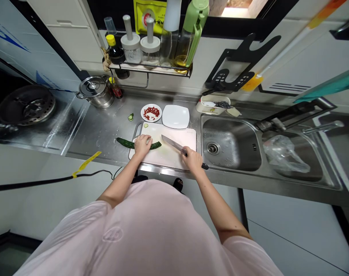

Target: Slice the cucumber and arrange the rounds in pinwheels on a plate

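on the steel counter (101, 124), a cucumber (126, 143) lies across the left edge of the cutting board (168, 159), its middle hidden by the left hand (142, 145), fingers grasping it. the right hand (193, 159) clenches a knife (172, 143), handle partly covered; the dark pan (12, 105) at left runs out of view.

A lidded pot (97, 94) stands beside a small bottle (116, 91); a plastic bag (282, 151) lies in a sink (312, 153).

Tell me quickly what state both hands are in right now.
Left hand: closed over the cucumber, holding it against the cutting board.
Right hand: closed around the handle of the knife.
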Tool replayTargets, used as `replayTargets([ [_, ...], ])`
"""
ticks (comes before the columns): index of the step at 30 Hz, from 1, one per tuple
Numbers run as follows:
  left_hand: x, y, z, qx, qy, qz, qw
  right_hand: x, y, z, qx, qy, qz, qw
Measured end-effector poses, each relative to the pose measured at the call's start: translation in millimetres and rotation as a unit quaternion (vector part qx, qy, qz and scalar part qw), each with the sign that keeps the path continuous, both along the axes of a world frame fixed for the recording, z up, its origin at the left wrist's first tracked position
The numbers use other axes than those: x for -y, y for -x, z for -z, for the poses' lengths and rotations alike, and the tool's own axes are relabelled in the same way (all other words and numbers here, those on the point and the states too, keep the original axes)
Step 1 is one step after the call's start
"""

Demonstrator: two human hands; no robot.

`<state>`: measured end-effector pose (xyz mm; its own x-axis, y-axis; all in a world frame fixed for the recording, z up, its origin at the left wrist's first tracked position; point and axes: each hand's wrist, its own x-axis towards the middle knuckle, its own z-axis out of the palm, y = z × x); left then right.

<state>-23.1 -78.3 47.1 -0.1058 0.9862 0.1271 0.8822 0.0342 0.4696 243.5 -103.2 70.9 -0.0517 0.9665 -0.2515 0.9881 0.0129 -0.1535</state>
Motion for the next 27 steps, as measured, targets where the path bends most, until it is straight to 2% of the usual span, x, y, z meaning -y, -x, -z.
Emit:
replayTargets([
  [4, 8.0, -0.1, 3.7, -0.004, -0.014, 0.051, 0.999, -1.7, 8.9, -3.7, -0.026, 0.02, 0.005, 0.999],
  [10, 6.4, -3.2, 16.4, -0.004, -0.052, 0.129, 0.99, -7.3, 26.3, -13.0, -0.001, 0.066, -0.069, 0.995],
  [16, 3.2, -8.2, 28.4, -0.013, -0.068, 0.16, 0.985, -11.9, 39.5, -19.3, 0.018, 0.081, -0.125, 0.989],
  [27, 3.1, -8.9, 42.2, -0.038, -0.086, 0.182, 0.979, -8.0, 52.6, -25.1, 0.042, 0.097, -0.148, 0.983],
])
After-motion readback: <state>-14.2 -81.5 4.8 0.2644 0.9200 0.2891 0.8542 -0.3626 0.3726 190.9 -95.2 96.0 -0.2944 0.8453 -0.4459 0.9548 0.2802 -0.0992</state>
